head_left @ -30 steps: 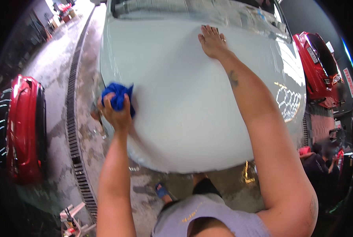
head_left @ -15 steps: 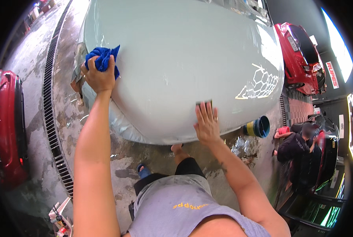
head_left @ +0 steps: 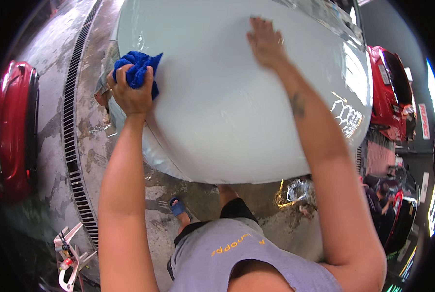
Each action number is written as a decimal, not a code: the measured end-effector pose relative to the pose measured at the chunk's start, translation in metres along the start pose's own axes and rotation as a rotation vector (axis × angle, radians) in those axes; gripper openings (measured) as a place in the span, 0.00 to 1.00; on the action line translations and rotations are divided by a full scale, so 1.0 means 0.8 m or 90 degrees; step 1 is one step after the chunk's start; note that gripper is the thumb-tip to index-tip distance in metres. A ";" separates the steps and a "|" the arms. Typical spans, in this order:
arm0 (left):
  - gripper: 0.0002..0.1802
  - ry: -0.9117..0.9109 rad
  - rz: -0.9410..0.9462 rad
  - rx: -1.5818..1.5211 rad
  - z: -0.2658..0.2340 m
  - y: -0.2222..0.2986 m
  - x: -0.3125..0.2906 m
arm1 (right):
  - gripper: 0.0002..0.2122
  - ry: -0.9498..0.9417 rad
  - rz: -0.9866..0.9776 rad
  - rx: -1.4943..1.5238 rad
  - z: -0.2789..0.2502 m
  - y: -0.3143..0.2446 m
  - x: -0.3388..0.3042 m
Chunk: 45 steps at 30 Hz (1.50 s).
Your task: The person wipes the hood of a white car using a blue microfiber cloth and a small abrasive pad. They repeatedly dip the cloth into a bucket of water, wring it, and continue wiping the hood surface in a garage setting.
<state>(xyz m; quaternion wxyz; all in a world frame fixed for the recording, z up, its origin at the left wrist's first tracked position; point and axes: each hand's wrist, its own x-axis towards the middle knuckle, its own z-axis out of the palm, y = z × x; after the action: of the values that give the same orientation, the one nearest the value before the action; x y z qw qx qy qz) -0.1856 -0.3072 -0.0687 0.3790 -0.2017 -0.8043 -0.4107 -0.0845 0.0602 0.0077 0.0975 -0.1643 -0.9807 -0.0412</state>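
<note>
A pale grey-white car bonnet (head_left: 227, 117) fills the upper middle of the head view, glossy and wet. My left hand (head_left: 129, 95) is closed around a bunched blue cloth (head_left: 138, 68) and presses it on the bonnet's left edge. My right hand (head_left: 266, 43) lies flat with fingers spread on the bonnet's far middle, arm stretched out over the panel. I lean over the front edge in a grey top.
A red car (head_left: 13, 131) stands at the left beyond a long floor drain grate (head_left: 74, 146). Another red car (head_left: 390, 92) is at the right. A person (head_left: 380, 194) crouches at the right. A white spray tool (head_left: 69, 253) lies on the wet concrete at lower left.
My right hand has moved from the bonnet's near edge up to its far middle. The left hand with the blue cloth stays at the left edge; the view has tilted.
</note>
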 end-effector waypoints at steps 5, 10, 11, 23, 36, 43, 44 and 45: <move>0.28 0.014 -0.049 0.008 0.008 0.003 0.004 | 0.36 -0.063 0.006 0.040 -0.004 -0.101 -0.387; 0.27 -0.006 -0.031 0.024 0.013 0.009 0.007 | 0.36 -0.129 0.022 0.077 0.056 -0.113 -0.539; 0.27 -0.007 -0.027 0.019 0.015 0.012 0.005 | 0.36 -0.119 0.025 0.082 0.044 -0.114 -0.525; 0.24 -0.013 0.005 -0.070 0.002 0.020 0.003 | 0.30 -0.006 0.058 0.005 -0.030 0.027 0.129; 0.27 0.003 -0.060 -0.003 0.008 0.008 0.004 | 0.37 -0.127 0.022 0.063 0.050 -0.143 -0.511; 0.27 -0.009 -0.052 0.021 0.002 0.013 0.009 | 0.35 -0.095 -0.004 0.019 0.000 -0.133 -0.361; 0.26 -0.011 -0.051 0.003 -0.002 0.009 0.008 | 0.34 -0.077 -0.013 -0.010 -0.009 -0.128 -0.292; 0.25 -0.013 -0.049 -0.015 -0.006 0.005 0.007 | 0.33 -0.045 -0.018 -0.014 -0.009 -0.116 -0.223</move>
<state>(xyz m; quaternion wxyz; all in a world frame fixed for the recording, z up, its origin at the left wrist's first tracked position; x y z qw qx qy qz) -0.1846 -0.3088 -0.0608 0.3521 -0.1792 -0.8104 -0.4327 0.0516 -0.0845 -0.0263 0.0600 -0.1527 -0.9853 -0.0471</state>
